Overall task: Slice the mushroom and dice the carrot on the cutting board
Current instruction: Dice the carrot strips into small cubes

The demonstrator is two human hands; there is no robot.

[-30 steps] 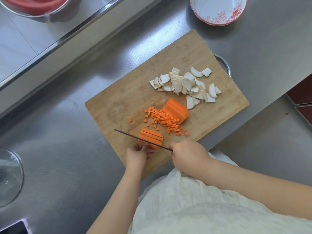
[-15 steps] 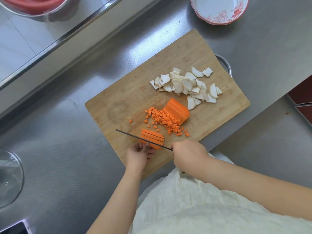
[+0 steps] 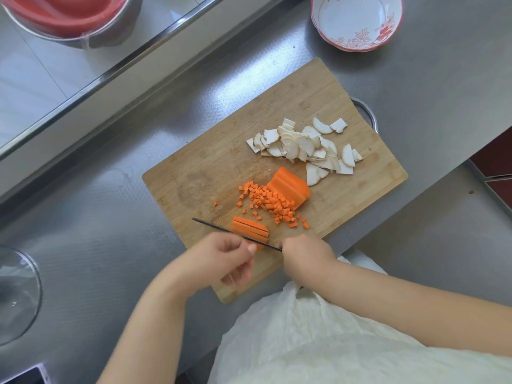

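On the wooden cutting board (image 3: 210, 173), white mushroom slices (image 3: 304, 148) lie in a pile at the far right. A thick carrot chunk (image 3: 288, 187) sits mid-board with small carrot dice (image 3: 268, 203) scattered beside it. Carrot strips (image 3: 250, 230) lie near the board's front edge, under the thin dark knife blade (image 3: 221, 229). My right hand (image 3: 304, 256) grips the knife handle, which it hides. My left hand (image 3: 221, 259) is blurred just in front of the strips, fingers loosely curled, with the thumb tip by their near end.
A red-patterned white bowl (image 3: 357, 20) stands beyond the board. A metal bowl with a red insert (image 3: 69, 20) sits at the far left behind a raised steel ledge. A glass lid (image 3: 16, 297) lies at the left. The counter edge drops away to the right of the board.
My left hand has drawn back from the carrot strips towards me and turned, its fingers no longer on them. The knife stays across the strips.
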